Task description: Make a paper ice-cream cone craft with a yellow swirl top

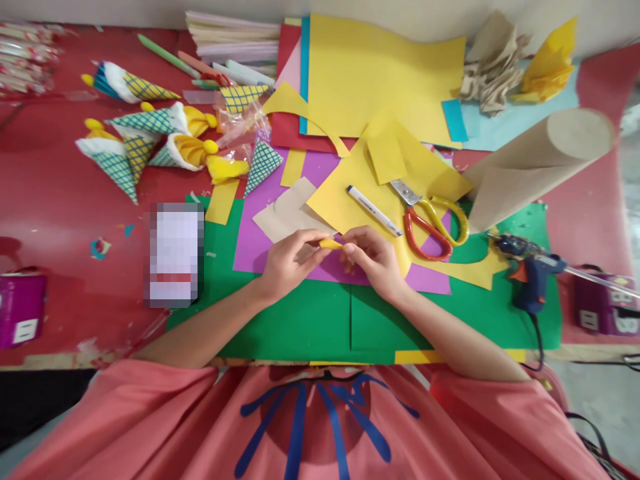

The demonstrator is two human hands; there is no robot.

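A small folded piece of yellow paper [330, 245] is pinched between the fingertips of both my hands, above the purple sheet [260, 247]. My left hand [291, 259] grips its left end, thumb and forefinger closed. From the other side my right hand [371, 259] holds the right end in a pinch. Just beyond my hands lie a beige paper piece [290, 210], yellow sheets [350, 167] and a white marker [375, 211]. Scissors [425, 223] with one red and one yellow handle rest to the right of the marker.
Patterned paper cones [150, 83] lie at the back left, near a blurred-out phone-like object [175, 255]. A brown paper roll [540, 160] stands at the right, behind a blue glue gun [533, 280] with its cord over the table edge. Crumpled brown paper [493, 63] sits behind.
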